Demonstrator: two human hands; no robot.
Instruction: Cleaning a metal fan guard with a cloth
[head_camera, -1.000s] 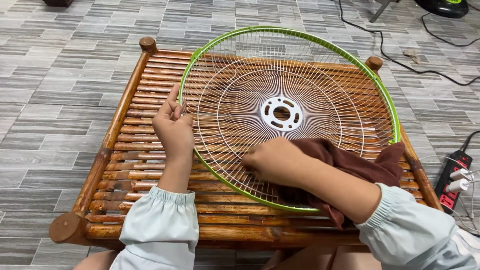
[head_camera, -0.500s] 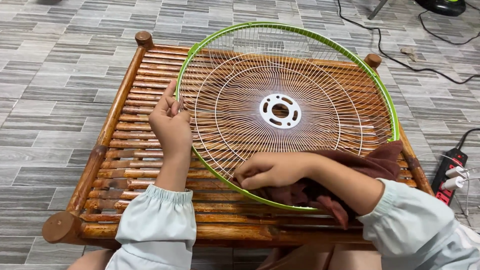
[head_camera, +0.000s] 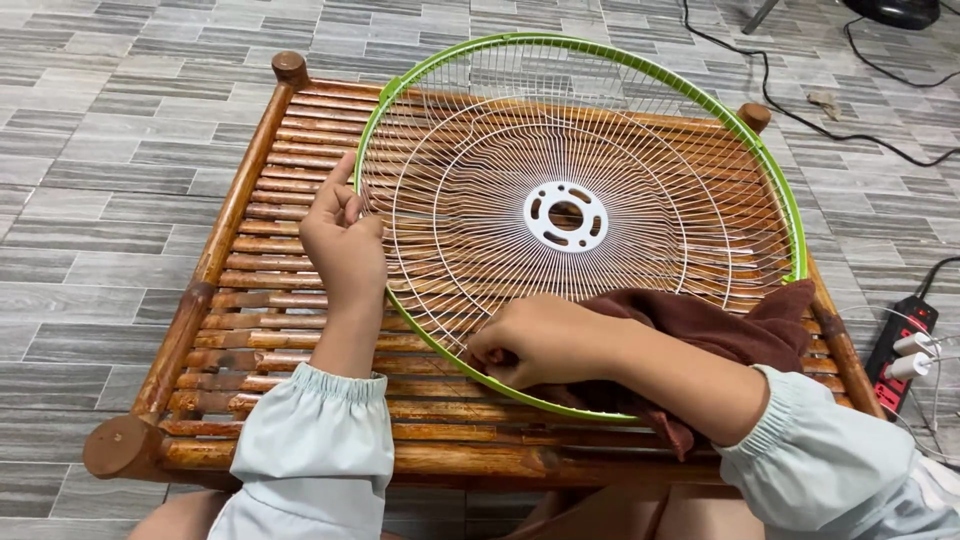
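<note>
Fan grille (head_camera: 600, 130): lay across the slatted bamboo table (head_camera: 250, 290) — green rim (white wires).
Left hand (head_camera: 343, 243): fingers grasped the rim's left edge.
Right hand (head_camera: 535, 342): pinched brown cloth (head_camera: 720, 335) against near rim — front edge.

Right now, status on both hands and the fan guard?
Left hand grips the fan guard at its green rim. Right hand presses brown cloth onto near wires. Guard lies on slatted wooden table; nothing blocking.
</note>
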